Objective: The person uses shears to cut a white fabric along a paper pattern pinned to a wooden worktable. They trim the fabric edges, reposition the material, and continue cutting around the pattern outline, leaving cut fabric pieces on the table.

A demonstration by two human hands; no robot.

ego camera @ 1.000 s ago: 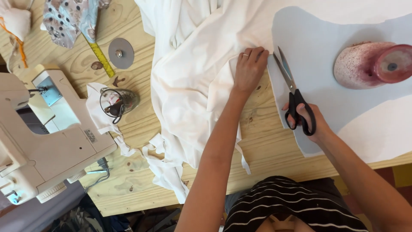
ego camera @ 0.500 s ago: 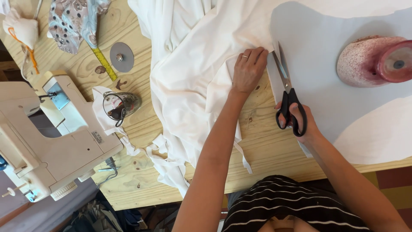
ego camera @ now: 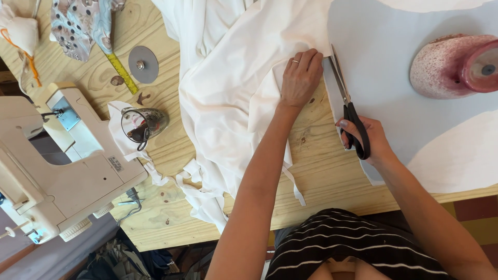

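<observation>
My left hand (ego camera: 300, 78) lies flat on a heap of white fabric (ego camera: 233, 83) on the wooden table (ego camera: 321, 171), fingers spread, a ring on one finger. My right hand (ego camera: 366, 139) grips the black handles of a pair of scissors (ego camera: 346, 106). The blades point away from me along the left edge of a pale grey sheet (ego camera: 384, 78), just right of my left hand's fingertips.
A white sewing machine (ego camera: 57, 166) fills the left side. Near it sit a glass cup (ego camera: 144, 124), a grey disc (ego camera: 143, 64), a yellow measuring tape (ego camera: 122, 71) and patterned cloth (ego camera: 83, 23). A pink speckled cone-shaped object (ego camera: 451, 65) rests on the grey sheet.
The scissors and my right hand have slid a little further away from me along the sheet's edge. My left hand stays pressed on the white fabric.
</observation>
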